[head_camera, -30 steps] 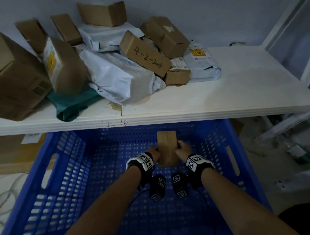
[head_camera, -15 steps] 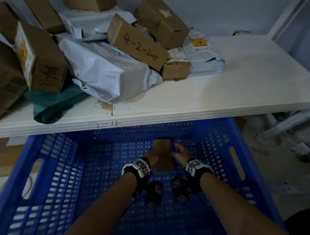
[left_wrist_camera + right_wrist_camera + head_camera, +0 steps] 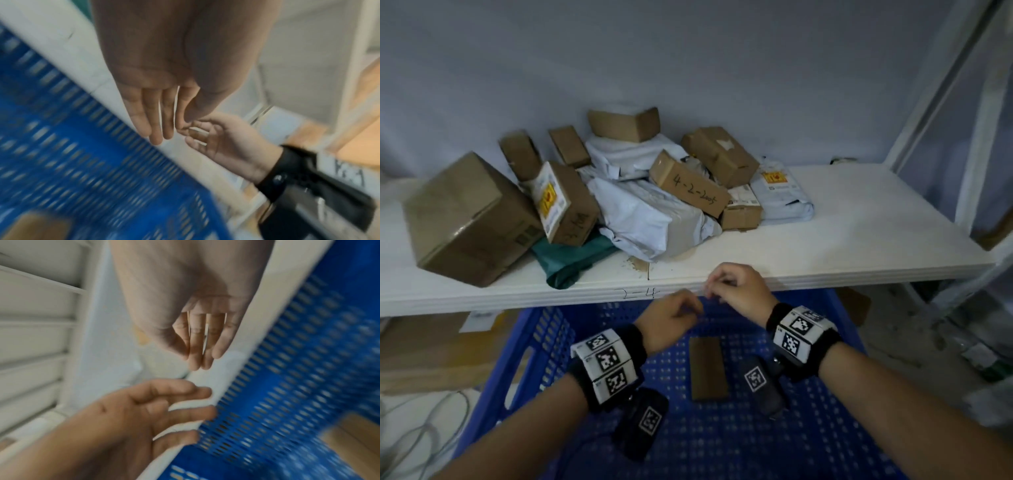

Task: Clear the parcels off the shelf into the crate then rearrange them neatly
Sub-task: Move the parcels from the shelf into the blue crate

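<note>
A small brown box (image 3: 708, 368) lies flat on the floor of the blue crate (image 3: 530, 356), apart from both hands. My left hand (image 3: 673, 317) hangs empty above the crate, just under the shelf edge, fingers loosely extended (image 3: 156, 116). My right hand (image 3: 736, 287) is a little higher, level with the front edge of the white shelf (image 3: 825, 240), empty, fingers relaxed (image 3: 202, 344). On the shelf sits a heap of parcels: a large carton (image 3: 470, 219), a box marked 4-2-2005 (image 3: 688, 188), several small boxes and grey mailer bags (image 3: 650, 219).
A green bag (image 3: 571, 257) lies under the pile's front. The right half of the shelf is bare. White shelf uprights (image 3: 935, 102) rise at the right. Cables (image 3: 421, 442) and cardboard lie on the floor left of the crate.
Both hands let go of the small brown box, which now lies flat in the crate. They rose out of the crate toward the shelf edge, and the view tilted up.
</note>
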Demonstrator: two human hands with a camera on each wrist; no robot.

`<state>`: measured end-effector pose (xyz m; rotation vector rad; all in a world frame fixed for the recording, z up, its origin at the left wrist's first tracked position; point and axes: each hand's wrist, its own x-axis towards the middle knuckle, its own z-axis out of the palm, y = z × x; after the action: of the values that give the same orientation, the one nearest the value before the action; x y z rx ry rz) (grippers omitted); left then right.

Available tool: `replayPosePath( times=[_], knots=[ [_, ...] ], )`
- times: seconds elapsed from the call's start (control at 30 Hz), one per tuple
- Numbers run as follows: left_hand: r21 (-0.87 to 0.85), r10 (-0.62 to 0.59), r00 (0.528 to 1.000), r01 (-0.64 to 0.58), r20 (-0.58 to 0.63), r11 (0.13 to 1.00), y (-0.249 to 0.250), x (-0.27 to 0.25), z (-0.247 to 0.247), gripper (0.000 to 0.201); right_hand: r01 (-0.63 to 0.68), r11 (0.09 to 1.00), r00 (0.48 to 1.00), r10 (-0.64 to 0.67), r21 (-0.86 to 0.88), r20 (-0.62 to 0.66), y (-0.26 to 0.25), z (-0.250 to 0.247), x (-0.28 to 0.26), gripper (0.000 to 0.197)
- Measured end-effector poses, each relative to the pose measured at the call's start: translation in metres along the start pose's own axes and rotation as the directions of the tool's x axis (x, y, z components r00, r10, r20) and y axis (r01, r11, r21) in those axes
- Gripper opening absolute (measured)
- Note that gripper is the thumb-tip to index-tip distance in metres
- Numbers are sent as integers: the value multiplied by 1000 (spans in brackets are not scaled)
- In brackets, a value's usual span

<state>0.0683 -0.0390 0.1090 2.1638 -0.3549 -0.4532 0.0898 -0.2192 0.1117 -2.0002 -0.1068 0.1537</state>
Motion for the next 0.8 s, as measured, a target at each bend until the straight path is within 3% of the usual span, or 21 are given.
replayPosePath(
  times=[0.1,0.2,0.3,0.37,0.43,0.53,0.67,0.73,0.8],
  knots=[
    [-54,24,979,-36,-204,998,27,-6,-37,10,81,996,992,-83,-33,-100,-38,-5,7,11],
    [-209,-100,937,30,-334,978,44,0,-69,3,76,995,981,-86,-63,-173,-63,-3,25,8],
    [-348,-282,878,145,-386,926,40,13,-97,29,-11,999,991,4,-51,-136,-80,5,40,37],
    [-397,-420,800,251,-428,883,28,24,-112,60,-18,995,992,5,-101,-126,-88,10,48,55],
    [-495,-551,746,342,-373,798,24,27,-117,72,-13,983,995,-5,-185,-95,-93,16,56,64],
    [-646,-576,791,332,-207,687,23,32,-113,59,-12,942,999,1,-336,-32,-96,24,65,65],
    [-668,-540,814,282,-215,689,22,44,-100,44,11,927,999,-25,-376,-32,-97,29,65,54],
    [-649,-536,819,297,-204,701,15,57,-95,56,36,924,999,-46,-380,-15,-94,29,65,53],
    [-668,-541,824,307,-169,678,2,74,-89,85,64,922,997,-71,-383,-4,-92,28,64,51]
  ],
)
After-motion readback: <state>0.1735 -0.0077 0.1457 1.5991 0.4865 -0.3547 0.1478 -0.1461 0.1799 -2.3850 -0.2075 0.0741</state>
